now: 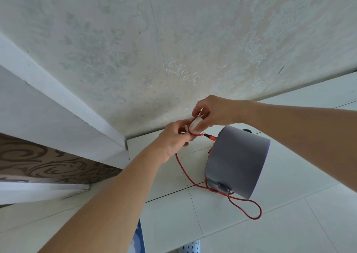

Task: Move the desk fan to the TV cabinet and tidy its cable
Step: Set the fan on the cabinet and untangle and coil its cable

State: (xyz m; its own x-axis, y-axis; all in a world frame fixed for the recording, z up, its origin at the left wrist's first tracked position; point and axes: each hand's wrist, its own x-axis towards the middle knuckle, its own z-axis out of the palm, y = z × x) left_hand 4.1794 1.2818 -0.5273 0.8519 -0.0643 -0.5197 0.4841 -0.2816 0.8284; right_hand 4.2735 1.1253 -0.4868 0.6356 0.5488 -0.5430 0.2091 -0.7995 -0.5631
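Red braided cable (pixel 182 170), one item, partly coiled; grey fan (pixel 238 161), one item, standing on the white cabinet (pixel 289 223) close to the papered wall (pixel 135 50); fan placement judged complete, cable tidying in hand.

Cable, run: one end with an orange plug (pixel 210 136) pointing at the fan's back; a small loop held up between both hands; slack trailing down across the cabinet top, passing under the fan's base and out in a wide loop on the near side.

Left hand (pixel 173 139): fingers curled, pinching the lower part of the small loop; the trailing slack drops from beneath it.

Right hand (pixel 212 111): fingers curled, pinching the top of the same loop, beside a pale strip that may be a tie, too small to tell.

Method, judged: keep the left pinch fixed as anchor; let the right hand gather each new turn at the same size as the first; draw slack gently so the fan is not dragged or tipped, since the cable lies under its base; free that part first; avoid strain at the plug; bind the finished coil and set it just beside the fan.
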